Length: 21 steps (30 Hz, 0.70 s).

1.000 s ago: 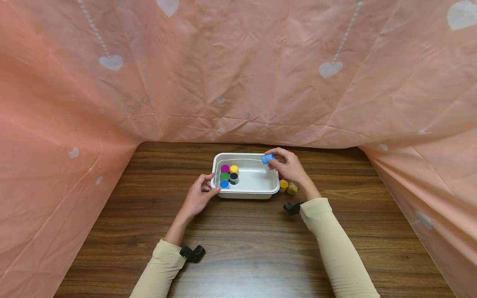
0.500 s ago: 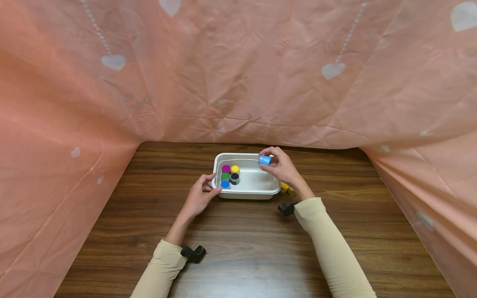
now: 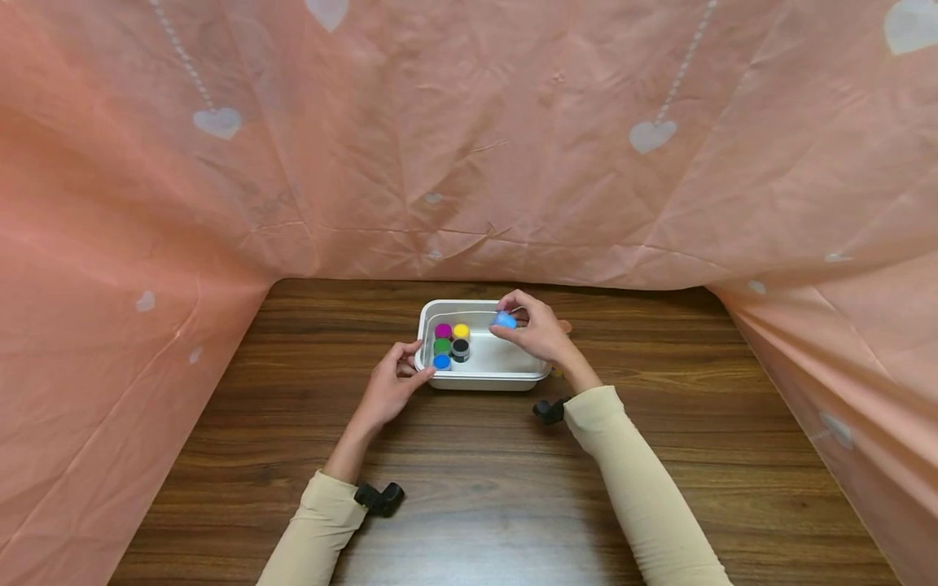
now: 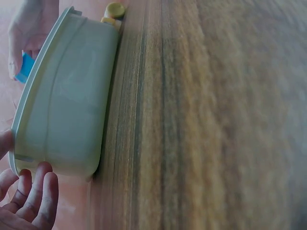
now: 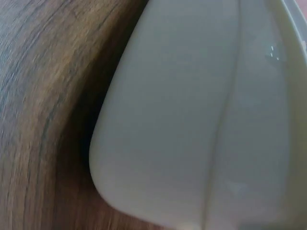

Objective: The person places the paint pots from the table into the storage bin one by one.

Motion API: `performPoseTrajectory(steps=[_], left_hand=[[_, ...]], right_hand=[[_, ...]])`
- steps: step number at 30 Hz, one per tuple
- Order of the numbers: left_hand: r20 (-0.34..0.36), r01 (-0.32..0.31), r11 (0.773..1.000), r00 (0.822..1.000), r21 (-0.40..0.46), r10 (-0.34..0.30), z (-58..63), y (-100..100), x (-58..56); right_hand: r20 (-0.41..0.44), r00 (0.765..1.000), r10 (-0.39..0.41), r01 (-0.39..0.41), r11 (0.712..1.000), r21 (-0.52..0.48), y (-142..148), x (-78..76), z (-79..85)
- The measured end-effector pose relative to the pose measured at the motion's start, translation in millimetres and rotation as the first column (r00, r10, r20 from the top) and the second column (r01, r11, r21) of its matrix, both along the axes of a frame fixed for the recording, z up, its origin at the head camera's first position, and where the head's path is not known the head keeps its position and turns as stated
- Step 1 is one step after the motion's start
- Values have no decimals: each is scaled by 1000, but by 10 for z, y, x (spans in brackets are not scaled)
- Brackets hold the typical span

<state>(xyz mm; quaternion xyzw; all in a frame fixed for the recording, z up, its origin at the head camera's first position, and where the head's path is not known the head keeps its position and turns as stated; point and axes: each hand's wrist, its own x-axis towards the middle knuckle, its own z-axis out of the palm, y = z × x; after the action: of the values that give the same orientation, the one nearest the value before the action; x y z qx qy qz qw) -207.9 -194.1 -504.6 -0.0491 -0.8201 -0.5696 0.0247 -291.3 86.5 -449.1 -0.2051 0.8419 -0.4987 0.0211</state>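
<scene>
A white plastic tub (image 3: 487,382) stands on the table, its side wall filling much of the right wrist view. My left hand (image 3: 387,388) grips its left end, thumb at the rim and fingers (image 4: 39,199) against the outside. Over the tub's far side, my right hand (image 3: 541,334) pinches a small light blue paint pot (image 3: 504,321), tilted. Grouped at the left inside are pots with purple (image 3: 443,331), yellow (image 3: 461,331), green (image 3: 442,347), black (image 3: 460,350) and blue (image 3: 442,362) lids.
Beyond the tub's right end, yellow-lidded pots (image 4: 115,10) stand on the wooden table (image 3: 454,472), mostly hidden by my right hand in the head view. An orange round thing (image 3: 566,325) peeks out behind that hand. A pink cloth (image 3: 469,163) hangs behind and at both sides.
My right hand has moved left with the light blue pot, from the tub's right end further over its inside. The left hand keeps its place on the tub.
</scene>
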Motion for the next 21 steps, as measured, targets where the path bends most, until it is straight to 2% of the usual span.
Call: performPoseTrajectory(steps=[9,16,21], left_hand=[[-3,10,1000,1000,5,-10,-1,-11,2],[2,4,1000,1000,9,-4,-5,-11,-5],[5,3,1000,1000,12,-3,-13,-5,-2]], right_hand=[[-65,992,109,-107,993,46,-118,-15,-67],[7,988,153,-153,987,53,-174,3,-85],[58,977,207,-211,974,79,-211,-20,-93]])
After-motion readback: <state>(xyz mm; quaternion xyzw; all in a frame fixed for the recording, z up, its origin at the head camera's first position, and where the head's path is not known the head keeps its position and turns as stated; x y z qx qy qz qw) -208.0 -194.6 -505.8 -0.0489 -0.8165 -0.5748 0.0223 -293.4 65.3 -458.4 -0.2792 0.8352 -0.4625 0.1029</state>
